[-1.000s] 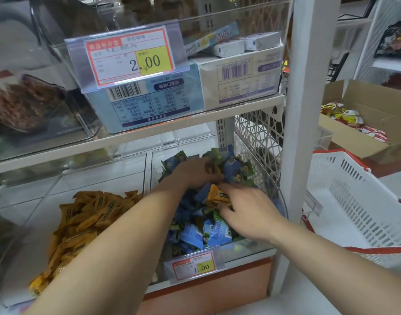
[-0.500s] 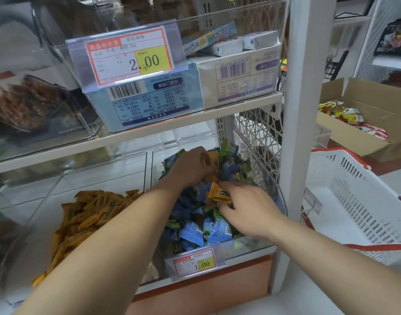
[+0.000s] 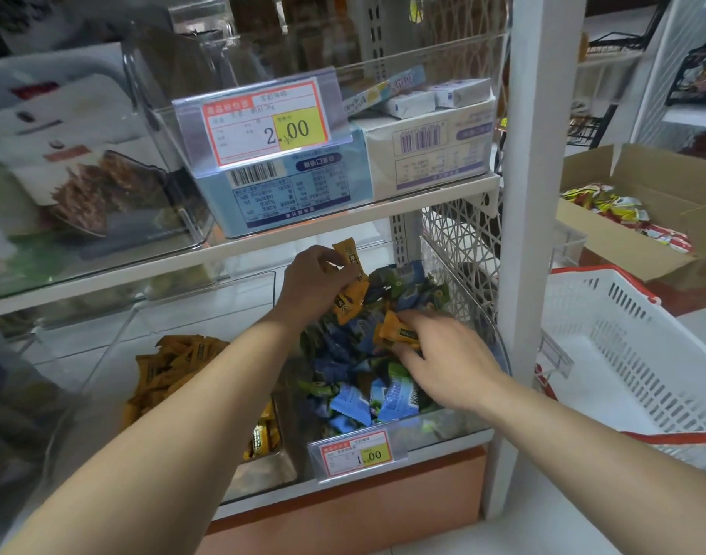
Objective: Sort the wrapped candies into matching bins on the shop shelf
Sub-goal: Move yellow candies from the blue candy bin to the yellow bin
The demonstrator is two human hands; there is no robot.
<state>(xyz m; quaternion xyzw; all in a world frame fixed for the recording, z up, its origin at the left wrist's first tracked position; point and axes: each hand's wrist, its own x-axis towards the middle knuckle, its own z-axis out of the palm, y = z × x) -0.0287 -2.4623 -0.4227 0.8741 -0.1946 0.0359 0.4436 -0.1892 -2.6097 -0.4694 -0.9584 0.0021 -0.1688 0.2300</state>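
Note:
Two clear bins stand side by side on the lower shelf. The right bin (image 3: 499, 354) is heaped with blue and green wrapped candies (image 3: 355, 398). The left bin (image 3: 103, 350) holds orange wrapped candies (image 3: 171, 362). My left hand (image 3: 315, 286) is raised over the back of the right bin and grips a bunch of orange candies (image 3: 349, 292), one sticking up above the fingers. My right hand (image 3: 443, 362) lies on the blue and green heap and pinches an orange candy (image 3: 395, 332) at its fingertips.
A white shelf post (image 3: 535, 234) rises right of the bins. A white basket with red trim (image 3: 639, 362) sits beyond it, and an open cardboard box (image 3: 663, 182) of red and yellow packets is behind. Boxed goods (image 3: 295, 194) fill the upper shelf, price tags (image 3: 265, 122) in front.
My left hand has risen out of the blue and green heap with orange candies in its grip. My right hand has stayed on the heap, holding its orange candy.

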